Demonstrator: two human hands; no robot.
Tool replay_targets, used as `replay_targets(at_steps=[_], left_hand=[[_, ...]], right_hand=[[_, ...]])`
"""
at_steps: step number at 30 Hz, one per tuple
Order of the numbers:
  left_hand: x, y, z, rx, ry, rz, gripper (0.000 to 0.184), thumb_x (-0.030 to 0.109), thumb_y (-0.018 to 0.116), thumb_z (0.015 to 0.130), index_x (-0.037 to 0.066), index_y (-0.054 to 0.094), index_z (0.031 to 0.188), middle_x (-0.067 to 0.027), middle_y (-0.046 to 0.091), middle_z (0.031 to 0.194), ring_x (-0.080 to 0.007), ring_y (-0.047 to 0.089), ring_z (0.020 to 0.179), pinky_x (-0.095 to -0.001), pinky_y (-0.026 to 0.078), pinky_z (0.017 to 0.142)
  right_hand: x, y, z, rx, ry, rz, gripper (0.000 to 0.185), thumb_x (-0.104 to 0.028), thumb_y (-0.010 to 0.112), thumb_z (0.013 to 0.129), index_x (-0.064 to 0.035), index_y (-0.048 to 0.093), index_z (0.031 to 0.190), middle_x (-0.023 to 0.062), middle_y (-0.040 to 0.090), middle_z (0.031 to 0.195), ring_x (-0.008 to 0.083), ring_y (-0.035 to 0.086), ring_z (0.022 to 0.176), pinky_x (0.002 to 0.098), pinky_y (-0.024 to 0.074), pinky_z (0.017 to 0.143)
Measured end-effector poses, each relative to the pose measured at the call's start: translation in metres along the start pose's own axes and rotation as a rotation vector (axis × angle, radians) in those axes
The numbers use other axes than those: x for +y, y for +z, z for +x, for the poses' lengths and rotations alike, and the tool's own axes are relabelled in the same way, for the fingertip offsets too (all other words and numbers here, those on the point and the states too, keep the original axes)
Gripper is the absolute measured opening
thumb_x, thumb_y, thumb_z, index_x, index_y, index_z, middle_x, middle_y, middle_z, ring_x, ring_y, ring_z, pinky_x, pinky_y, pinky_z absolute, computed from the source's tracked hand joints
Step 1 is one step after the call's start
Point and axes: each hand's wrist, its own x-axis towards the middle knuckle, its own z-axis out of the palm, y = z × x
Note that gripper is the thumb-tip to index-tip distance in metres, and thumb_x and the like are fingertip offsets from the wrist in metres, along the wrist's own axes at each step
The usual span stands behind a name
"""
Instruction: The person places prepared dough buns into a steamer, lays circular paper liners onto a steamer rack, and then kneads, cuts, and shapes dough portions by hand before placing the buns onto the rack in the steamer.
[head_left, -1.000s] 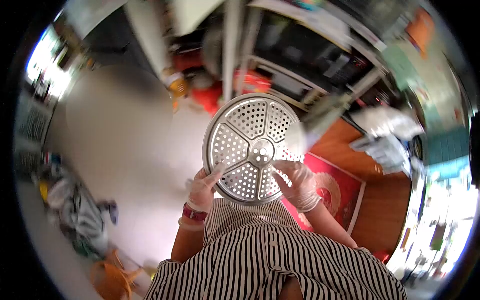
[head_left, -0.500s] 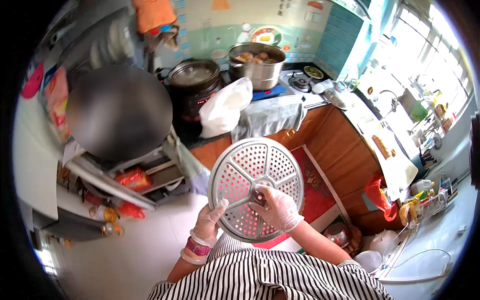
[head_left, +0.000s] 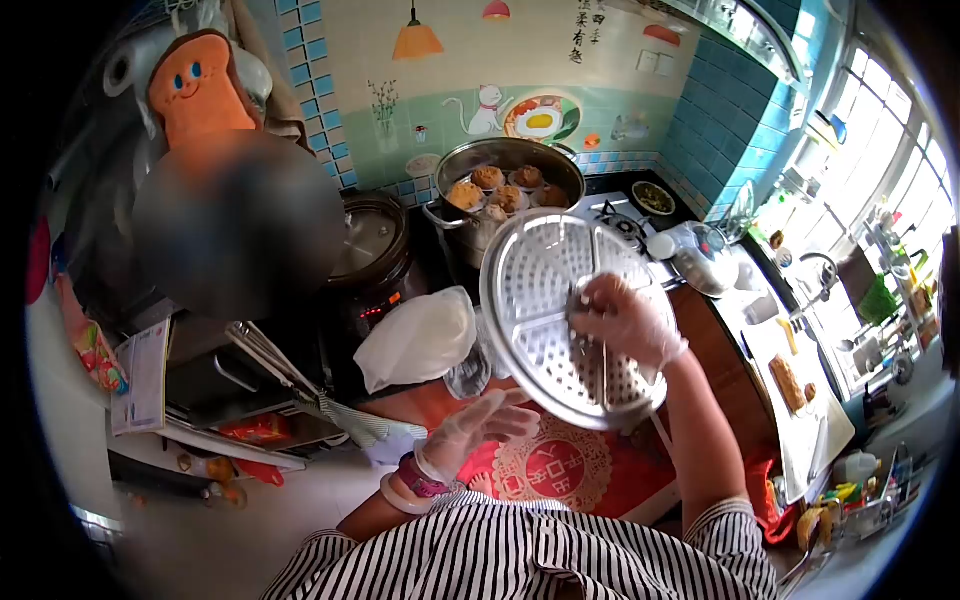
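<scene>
My right hand (head_left: pixel 635 325), in a clear plastic glove, grips a round perforated metal steamer plate (head_left: pixel 535 275) at its centre. The plate is tilted and raised in front of the stove. Below its lower left edge, my gloved left hand (head_left: pixel 478 437) is open with fingers stretched out, apart from the plate and holding nothing. Just behind the plate stands a steel steamer pot (head_left: pixel 455 225), partly covered by it. Several browned balls of food (head_left: pixel 487 178) sit inside the pot in pale wrappers.
Left of the pot is a dark cooker with a lid (head_left: pixel 372 240). A white plastic bag (head_left: pixel 420 340) lies on the counter's front edge. At the right are a gas burner (head_left: pixel 622 225), a metal pan lid (head_left: pixel 705 265) and a cutting board (head_left: pixel 825 430) with food. A red mat (head_left: pixel 620 470) covers the floor.
My right hand has lifted the steamer plate up and to the right, toward the pot. My left hand has let go of the plate's edge. The view has moved closer to the stove.
</scene>
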Motion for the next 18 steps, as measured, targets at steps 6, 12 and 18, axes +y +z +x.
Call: replay_targets(at_steps=[6,12,18], left_hand=[[0.004,0.001,0.030,0.136,-0.100,0.027,0.056,0.039,0.046,0.110,0.001,0.047,0.151,-0.0093,0.068,0.127,-0.0143,0.063,0.116,-0.0316,0.049,0.102],[-0.020,0.003,0.041,0.581,0.016,-0.162,0.050,0.034,0.048,0.109,0.002,0.048,0.148,-0.0087,0.069,0.122,-0.0152,0.065,0.105,-0.0308,0.052,0.094],[-0.044,0.030,0.058,1.050,0.216,-0.272,0.047,0.034,0.047,0.108,0.004,0.052,0.144,-0.0100,0.071,0.115,-0.0221,0.067,0.110,-0.0357,0.050,0.091]], right_hand=[[0.013,-0.035,0.202,-0.062,-0.182,-0.291,0.051,-0.040,0.084,0.082,-0.0080,0.065,0.117,0.0126,0.071,0.102,0.0223,0.068,0.095,0.0353,0.0536,0.085],[0.016,-0.007,0.365,-0.203,-0.259,-0.423,0.059,-0.053,0.081,0.073,-0.0125,0.069,0.113,0.0161,0.074,0.106,0.0329,0.070,0.105,0.0400,0.0536,0.091],[0.025,0.020,0.411,-0.281,-0.334,-0.453,0.059,-0.053,0.082,0.073,-0.0114,0.068,0.112,0.0172,0.073,0.103,0.0338,0.069,0.102,0.0399,0.0529,0.090]])
